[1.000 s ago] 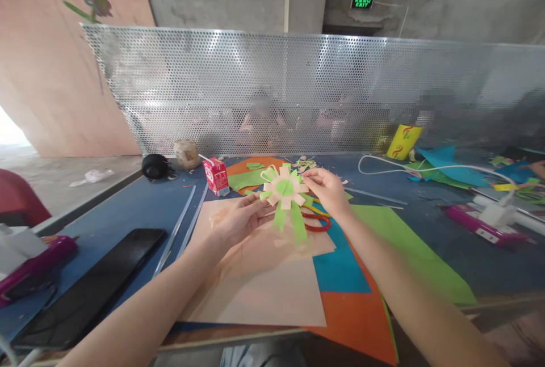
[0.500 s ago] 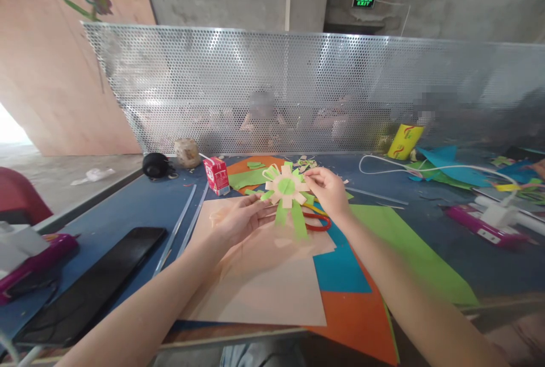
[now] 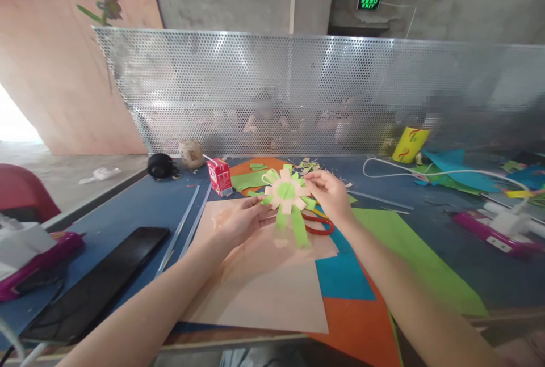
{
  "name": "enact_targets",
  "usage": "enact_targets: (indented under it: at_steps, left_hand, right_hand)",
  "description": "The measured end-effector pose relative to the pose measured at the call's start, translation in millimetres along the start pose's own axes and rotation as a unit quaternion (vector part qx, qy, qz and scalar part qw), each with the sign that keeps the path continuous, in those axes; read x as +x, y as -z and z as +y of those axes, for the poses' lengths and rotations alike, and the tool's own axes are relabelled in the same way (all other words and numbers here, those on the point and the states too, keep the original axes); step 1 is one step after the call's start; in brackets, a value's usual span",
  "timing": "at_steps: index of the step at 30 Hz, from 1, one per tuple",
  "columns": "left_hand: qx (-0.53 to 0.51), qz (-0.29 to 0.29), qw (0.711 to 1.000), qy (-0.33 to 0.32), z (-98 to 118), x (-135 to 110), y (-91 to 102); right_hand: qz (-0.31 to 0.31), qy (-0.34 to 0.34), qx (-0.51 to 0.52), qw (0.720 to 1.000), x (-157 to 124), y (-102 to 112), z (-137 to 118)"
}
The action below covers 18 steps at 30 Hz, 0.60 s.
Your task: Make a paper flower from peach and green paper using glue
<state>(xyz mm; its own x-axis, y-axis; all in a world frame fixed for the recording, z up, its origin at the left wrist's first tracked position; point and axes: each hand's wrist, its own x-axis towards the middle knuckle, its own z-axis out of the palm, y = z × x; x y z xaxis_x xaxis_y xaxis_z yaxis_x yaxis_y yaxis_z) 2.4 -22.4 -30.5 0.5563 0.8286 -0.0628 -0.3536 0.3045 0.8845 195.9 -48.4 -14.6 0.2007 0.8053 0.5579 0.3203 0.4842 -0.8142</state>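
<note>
A paper flower (image 3: pixel 288 195), with pink petals, a green round centre and green strips hanging below, is held up over the table between both hands. My left hand (image 3: pixel 238 220) pinches its lower left edge from below. My right hand (image 3: pixel 330 192) grips a petal on its right side with closed fingers. Red-handled scissors (image 3: pixel 318 225) lie on the table just under the flower.
Pink (image 3: pixel 264 287), blue (image 3: pixel 343 273), orange (image 3: pixel 361 321) and green (image 3: pixel 409 253) paper sheets cover the blue table. A black phone (image 3: pixel 97 287) lies at the left, a red carton (image 3: pixel 219 177) behind. A perforated metal screen (image 3: pixel 298 95) stands across the back. Purple tools (image 3: pixel 489 231) and a white cable (image 3: pixel 426 171) lie at the right.
The flower and both hands stay nearly in place, tilting slightly; the view has shifted a little to the left.
</note>
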Motion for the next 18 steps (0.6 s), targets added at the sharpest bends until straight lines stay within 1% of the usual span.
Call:
enact_targets:
  at_steps: [3, 11, 18]
  left_hand:
    - [-0.003, -0.003, 1.000, 0.003, -0.3, 0.2, -0.9]
    - [-0.031, -0.019, 0.999, -0.007, -0.1, 0.8, 1.1]
    - [-0.032, -0.012, 0.999, 0.000, -0.5, 0.8, 0.9]
  right_hand:
    - [0.001, 0.005, -0.004, 1.000, 0.3, 0.0, 1.1]
    - [0.014, 0.023, -0.060, 0.998, 0.2, -0.8, 2.7]
    - [0.033, 0.044, -0.072, 0.996, -0.4, -0.2, 6.0]
